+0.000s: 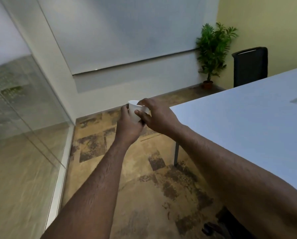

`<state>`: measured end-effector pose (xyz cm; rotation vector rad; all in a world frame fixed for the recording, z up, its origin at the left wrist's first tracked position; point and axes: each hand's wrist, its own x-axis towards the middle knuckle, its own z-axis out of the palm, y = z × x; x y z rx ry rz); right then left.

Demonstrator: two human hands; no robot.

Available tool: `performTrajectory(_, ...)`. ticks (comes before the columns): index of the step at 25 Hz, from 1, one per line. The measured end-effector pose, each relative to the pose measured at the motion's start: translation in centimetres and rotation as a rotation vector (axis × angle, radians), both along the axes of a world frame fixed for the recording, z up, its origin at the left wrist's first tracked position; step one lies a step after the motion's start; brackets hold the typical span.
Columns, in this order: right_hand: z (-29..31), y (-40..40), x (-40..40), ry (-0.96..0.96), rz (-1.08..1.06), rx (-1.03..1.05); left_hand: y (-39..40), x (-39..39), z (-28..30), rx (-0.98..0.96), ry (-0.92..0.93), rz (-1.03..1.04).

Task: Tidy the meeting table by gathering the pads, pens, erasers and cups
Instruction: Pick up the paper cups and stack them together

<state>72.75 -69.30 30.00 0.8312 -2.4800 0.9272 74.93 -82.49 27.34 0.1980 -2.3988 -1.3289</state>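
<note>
Item: small white paper cup [135, 110], held off the white table's [239, 128] corner; your left hand [128, 126] cradles it, right hand [154, 116] pinches its rim. Step: gathering cups. Next: likely carry it to the rest.

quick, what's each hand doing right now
Left hand: holding the white cup from below, fingers wrapped round it.
Right hand: gripping the same cup near its rim, off the table edge.

office meeting room, long table [247, 121], glass partition [23, 100]
</note>
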Motion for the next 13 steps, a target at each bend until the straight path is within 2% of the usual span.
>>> performTrajectory(4,-3.7,-5.3,-9.7,-0.031,0.044,0.207,-4.8,-7.8,-4.4,0.103,-0.096,0.053)
performTrajectory(8,-6.2,-9.7,-18.6,-0.087,0.107,0.305,-9.2,-16.3,-6.9,0.146,-0.227,0.075)
performTrajectory(13,-10.0,-14.7,-29.5,-0.140,0.060,0.381,-14.2,-27.4,-10.1,0.137,-0.293,0.052)
